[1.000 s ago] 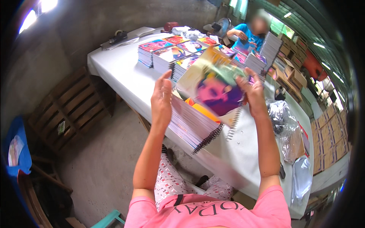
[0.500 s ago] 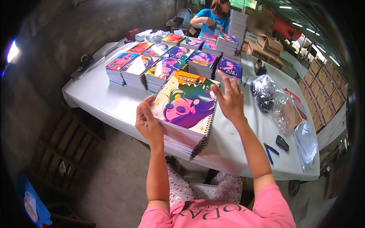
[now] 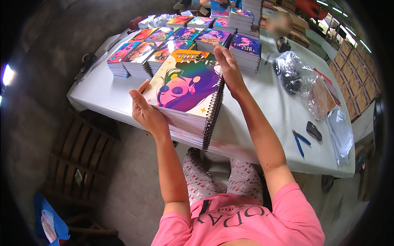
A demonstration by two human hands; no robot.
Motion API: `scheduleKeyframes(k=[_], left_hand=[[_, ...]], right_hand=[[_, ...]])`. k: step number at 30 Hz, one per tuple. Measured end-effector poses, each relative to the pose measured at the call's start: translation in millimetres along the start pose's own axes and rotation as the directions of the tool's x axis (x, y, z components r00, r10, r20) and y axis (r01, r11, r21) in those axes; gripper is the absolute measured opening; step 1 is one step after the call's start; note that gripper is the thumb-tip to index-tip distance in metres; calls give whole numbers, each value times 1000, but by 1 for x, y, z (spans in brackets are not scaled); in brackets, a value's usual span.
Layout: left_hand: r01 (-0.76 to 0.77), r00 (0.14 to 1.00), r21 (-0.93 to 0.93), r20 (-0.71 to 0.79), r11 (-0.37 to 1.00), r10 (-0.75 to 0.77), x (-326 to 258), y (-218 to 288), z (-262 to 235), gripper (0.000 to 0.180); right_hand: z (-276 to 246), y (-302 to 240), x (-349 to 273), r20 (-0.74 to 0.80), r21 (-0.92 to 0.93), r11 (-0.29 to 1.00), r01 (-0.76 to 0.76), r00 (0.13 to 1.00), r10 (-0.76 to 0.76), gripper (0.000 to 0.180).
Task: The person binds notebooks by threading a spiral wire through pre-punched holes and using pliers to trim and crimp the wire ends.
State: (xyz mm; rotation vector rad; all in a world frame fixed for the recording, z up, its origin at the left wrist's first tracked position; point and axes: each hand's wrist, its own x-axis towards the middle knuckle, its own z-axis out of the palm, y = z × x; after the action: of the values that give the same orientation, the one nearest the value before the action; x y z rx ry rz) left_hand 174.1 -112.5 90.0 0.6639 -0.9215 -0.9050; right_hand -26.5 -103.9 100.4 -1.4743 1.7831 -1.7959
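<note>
A tall stack of spiral-bound notebooks stands at the table's near edge, its top cover showing a colourful cartoon portrait. Black coils line the stack's right side. My left hand is against the left side, thumb up, its other fingers partly hidden. On the opposite side my right hand presses at the far upper corner by the coils. Between them the two hands clasp the stack. Just beyond it, several shorter notebook stacks stand in close rows, covers up.
On the white-covered table, blue-handled pliers, a dark oval object and a clear plastic bag lie at right. Across the table a person in blue stands beside a tall notebook pile. Cardboard boxes are stacked at right.
My right hand, raised with fingers apart, has come in against the coil side of the stack. My left hand has shifted along the left side. The view has tilted downward.
</note>
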Motion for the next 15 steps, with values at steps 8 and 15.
scheduleKeyframes(k=[8,15], left_hand=[[-38,999,74,-17,997,39,1,-5,-1,66],[81,996,68,-36,994,-79,-19,-58,-74,87]], right_hand=[[1,5,0,-4,31,999,22,1000,-22,73],[-31,162,3,254,126,899,-420,889,380,60]])
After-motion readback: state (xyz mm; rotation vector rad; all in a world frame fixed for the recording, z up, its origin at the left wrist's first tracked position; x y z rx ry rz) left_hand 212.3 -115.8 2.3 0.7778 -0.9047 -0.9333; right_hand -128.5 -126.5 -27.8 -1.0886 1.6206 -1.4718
